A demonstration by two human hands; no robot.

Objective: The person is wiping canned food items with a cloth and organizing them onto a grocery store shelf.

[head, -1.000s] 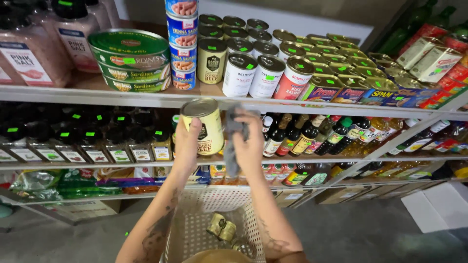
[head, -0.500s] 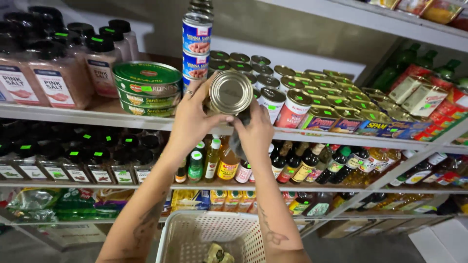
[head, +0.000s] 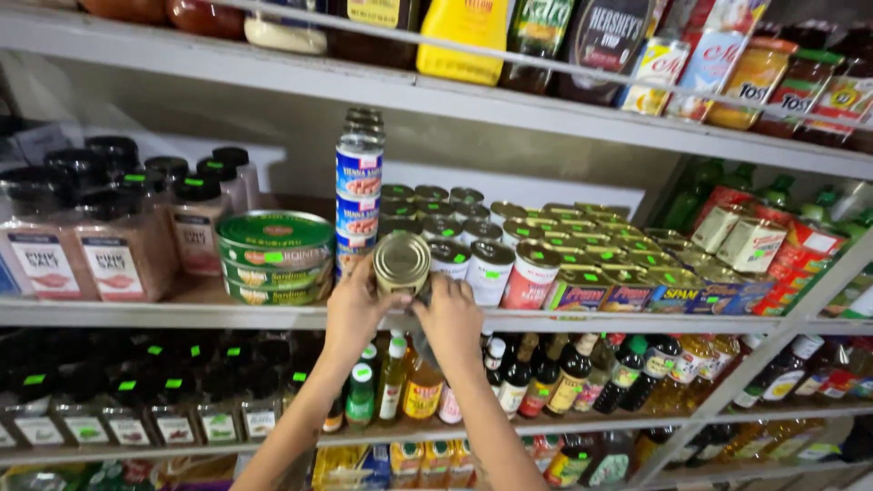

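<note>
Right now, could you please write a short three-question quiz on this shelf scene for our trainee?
1. True or false: both hands are on the can.
2. What lies right of the left hand? A) flat green tins B) red-labelled cans C) yellow bottle
3. What sits left of the flat green tins?

Key: 1 true, the right hand too; 2 B, the red-labelled cans; 3 black-lidded jars.

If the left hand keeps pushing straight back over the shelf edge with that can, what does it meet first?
Probably the stack of small blue-labelled tins just behind the left hand, which holds a gold-lidded can. The flat green oval tins sit just left of that line. Depth is hard to judge.
</note>
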